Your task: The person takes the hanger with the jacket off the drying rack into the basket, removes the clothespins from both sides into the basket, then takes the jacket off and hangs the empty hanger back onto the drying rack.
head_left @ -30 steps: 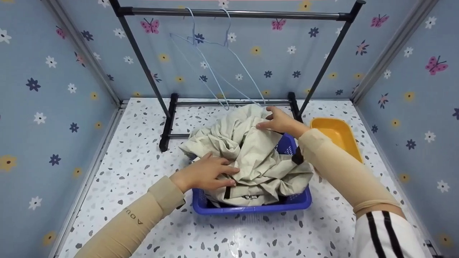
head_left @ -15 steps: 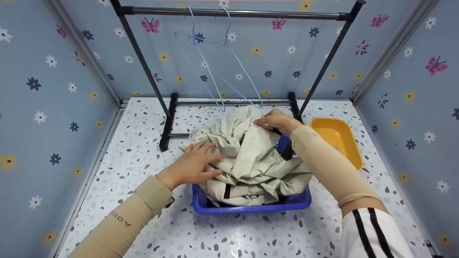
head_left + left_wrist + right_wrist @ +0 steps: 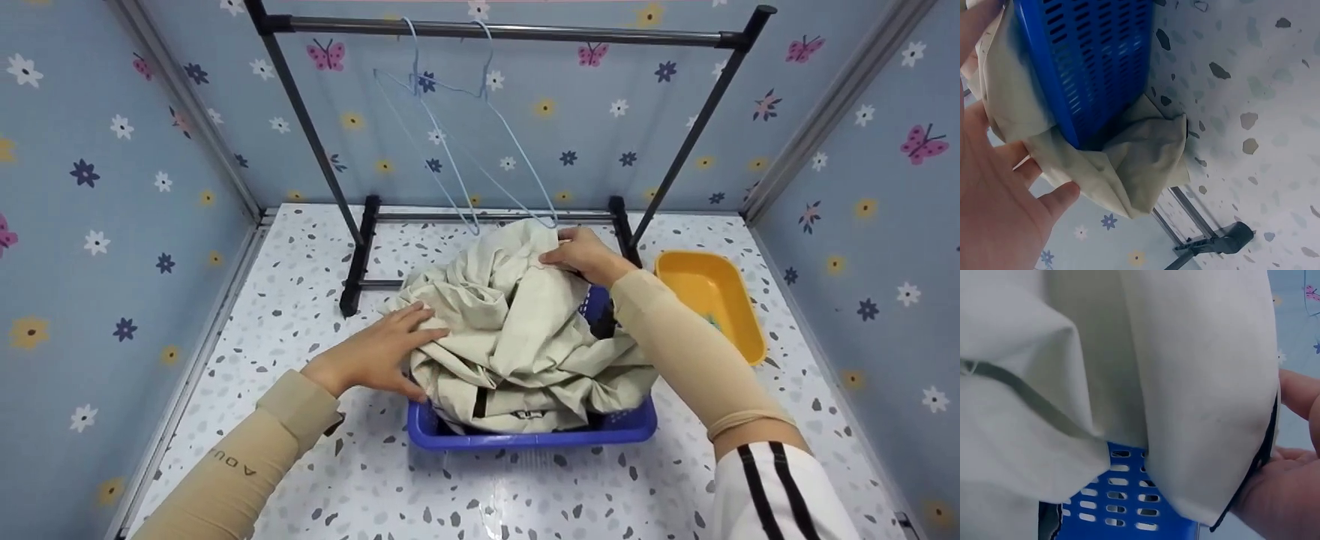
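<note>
A crumpled beige garment [image 3: 517, 322] with dark trim is heaped in a blue slotted basket [image 3: 532, 441], spilling over its sides. My left hand [image 3: 375, 352] lies against the heap's left side, fingers spread, thumb by the basket rim. In the left wrist view, the left hand's fingers [image 3: 1061, 197] touch cloth hanging outside the basket [image 3: 1095, 67]. My right hand [image 3: 589, 255] pinches the garment at the back right of the heap. The right wrist view shows the right hand [image 3: 1292, 484] at the garment's dark-trimmed edge [image 3: 1207, 410]; its fingertips are partly hidden by cloth.
Behind the basket stands a black clothes rack [image 3: 525, 31] with two pale blue hangers [image 3: 450, 142] on its bar. Their lower corners hang close to the garment. A yellow tub [image 3: 709, 300] sits on the speckled floor at right. Patterned walls [image 3: 97, 247] enclose the space.
My left hand has moved left and slightly down across the garment to its left side. My right hand stays at the back right edge, its fingers now closer on the cloth.
</note>
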Action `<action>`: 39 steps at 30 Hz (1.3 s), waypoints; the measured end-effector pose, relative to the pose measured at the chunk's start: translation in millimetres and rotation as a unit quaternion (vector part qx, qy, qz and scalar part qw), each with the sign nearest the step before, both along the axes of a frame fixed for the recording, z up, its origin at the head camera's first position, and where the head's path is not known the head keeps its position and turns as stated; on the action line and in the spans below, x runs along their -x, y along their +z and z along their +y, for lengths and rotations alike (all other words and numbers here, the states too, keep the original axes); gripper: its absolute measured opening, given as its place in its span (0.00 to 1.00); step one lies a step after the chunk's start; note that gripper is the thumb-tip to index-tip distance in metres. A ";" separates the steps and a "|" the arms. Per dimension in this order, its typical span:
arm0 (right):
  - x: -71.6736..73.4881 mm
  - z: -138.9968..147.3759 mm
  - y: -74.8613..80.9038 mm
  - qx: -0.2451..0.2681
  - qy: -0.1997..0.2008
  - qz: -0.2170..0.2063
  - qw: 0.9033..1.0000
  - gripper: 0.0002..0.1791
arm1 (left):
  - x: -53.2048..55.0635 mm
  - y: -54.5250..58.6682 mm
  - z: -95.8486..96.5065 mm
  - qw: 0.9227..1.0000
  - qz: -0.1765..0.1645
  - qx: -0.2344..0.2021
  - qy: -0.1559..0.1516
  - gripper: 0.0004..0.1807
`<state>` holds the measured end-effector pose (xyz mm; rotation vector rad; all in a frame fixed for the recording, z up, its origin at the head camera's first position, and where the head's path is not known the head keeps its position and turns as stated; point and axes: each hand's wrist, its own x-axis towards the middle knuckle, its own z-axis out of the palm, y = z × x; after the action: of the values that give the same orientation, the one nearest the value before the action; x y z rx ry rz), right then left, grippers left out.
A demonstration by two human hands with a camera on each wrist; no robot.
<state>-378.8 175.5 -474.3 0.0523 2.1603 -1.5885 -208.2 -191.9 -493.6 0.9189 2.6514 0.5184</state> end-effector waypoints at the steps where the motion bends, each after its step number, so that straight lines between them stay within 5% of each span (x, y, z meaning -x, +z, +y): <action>1: -0.7 1.6 0.6 0.009 0.003 0.014 1.000 0.34 | 0.1 0.4 -0.2 1.000 -0.007 0.002 -0.002 0.60; 10: -21.6 16.8 9.9 0.036 0.034 0.154 0.987 0.23 | -0.3 4.2 -1.3 0.999 -0.040 0.023 -0.010 0.70; 17: -51.6 27.1 17.7 0.018 0.073 0.261 0.962 0.16 | -1.1 7.3 1.6 0.998 -0.043 0.040 -0.008 0.71; 23: -80.4 31.8 18.9 -0.012 0.145 0.306 0.941 0.09 | -1.6 9.3 1.5 0.998 -0.035 0.046 -0.007 0.71; 27: -96.4 33.8 14.5 -0.046 0.208 0.353 0.911 0.07 | -2.1 8.3 -0.2 0.998 -0.036 0.044 -0.006 0.70; 34: -115.7 38.8 2.9 -0.104 0.307 0.469 0.821 0.06 | -2.1 5.5 -2.2 0.999 -0.028 0.027 -0.009 0.70; 39: -126.9 41.6 -0.6 -0.114 0.375 0.459 0.797 0.04 | -0.3 7.2 1.6 1.000 -0.007 0.009 -0.007 0.65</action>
<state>-252.0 217.1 -474.8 -1.5916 2.4659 -0.9033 -208.0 -190.4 -486.4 0.9251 2.6307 0.4936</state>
